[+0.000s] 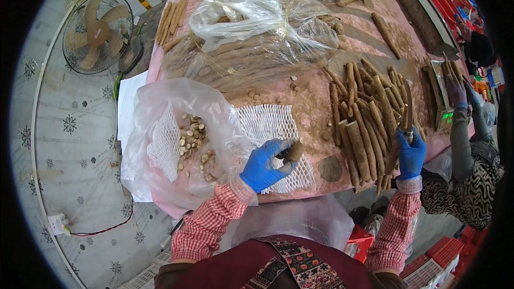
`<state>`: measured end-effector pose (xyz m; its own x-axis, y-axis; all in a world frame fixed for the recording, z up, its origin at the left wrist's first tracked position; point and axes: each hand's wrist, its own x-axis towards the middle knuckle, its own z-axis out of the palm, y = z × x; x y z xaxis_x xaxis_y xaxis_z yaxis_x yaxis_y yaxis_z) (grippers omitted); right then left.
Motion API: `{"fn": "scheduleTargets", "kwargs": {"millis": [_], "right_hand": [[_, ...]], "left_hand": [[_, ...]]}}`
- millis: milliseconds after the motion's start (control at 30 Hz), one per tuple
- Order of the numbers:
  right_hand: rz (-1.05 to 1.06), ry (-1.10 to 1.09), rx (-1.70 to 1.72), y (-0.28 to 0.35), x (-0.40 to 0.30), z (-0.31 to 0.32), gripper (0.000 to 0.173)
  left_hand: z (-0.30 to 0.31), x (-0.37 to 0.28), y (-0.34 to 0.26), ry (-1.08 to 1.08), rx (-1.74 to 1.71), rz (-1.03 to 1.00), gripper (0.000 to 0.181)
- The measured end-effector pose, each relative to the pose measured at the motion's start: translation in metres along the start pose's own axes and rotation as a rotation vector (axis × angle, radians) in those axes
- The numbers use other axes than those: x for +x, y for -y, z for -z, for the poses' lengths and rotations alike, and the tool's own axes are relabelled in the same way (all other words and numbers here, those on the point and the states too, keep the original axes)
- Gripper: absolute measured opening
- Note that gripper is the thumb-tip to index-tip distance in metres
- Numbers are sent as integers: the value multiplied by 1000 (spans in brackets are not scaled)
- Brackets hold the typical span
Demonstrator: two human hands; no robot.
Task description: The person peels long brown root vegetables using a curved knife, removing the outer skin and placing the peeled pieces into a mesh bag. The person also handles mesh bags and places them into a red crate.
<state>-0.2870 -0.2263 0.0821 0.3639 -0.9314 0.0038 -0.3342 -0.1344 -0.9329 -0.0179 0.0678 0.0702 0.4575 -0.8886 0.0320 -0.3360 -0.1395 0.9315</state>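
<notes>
My left hand (pixel 265 164), in a blue glove, curls its fingers around a short brown root piece (pixel 295 151), probably yam, above a white foam mesh net (pixel 267 122). The root's far end is partly hidden by my fingers. My right hand (pixel 412 153), gloved alike, grips a curved knife (pixel 408 106) with its blade pointing away from me. Just left of that hand lies a pile of long brown roots (pixel 361 144); one root (pixel 392 161) runs close beside the glove. Cut root ends (pixel 193 132) sit in an open clear plastic bag (pixel 140 128) at the left.
Bundled roots under clear plastic wrap (pixel 241 12) cross the back of the pink-covered table (pixel 313 118). A co-worker's gloved hands (pixel 457 92) hold roots over a digital scale (pixel 445 118) at the right. A standing fan (pixel 98 32) is at the left, a red crate (pixel 361 241) below.
</notes>
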Motion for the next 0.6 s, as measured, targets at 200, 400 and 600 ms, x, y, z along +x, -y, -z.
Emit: {"fn": "scheduleTargets", "kwargs": {"millis": [200,400,600], "right_hand": [[183,-180,-497,16,21,16,33],[282,-234,-932,27,58,22,38],[330,141,-379,33,-29,-83,19]], "left_hand": [[-2,5,-15,-21,215,-293,45],[-26,-12,7,-62,-417,58,46],[7,-38,-17,-69,-853,478,35]]}}
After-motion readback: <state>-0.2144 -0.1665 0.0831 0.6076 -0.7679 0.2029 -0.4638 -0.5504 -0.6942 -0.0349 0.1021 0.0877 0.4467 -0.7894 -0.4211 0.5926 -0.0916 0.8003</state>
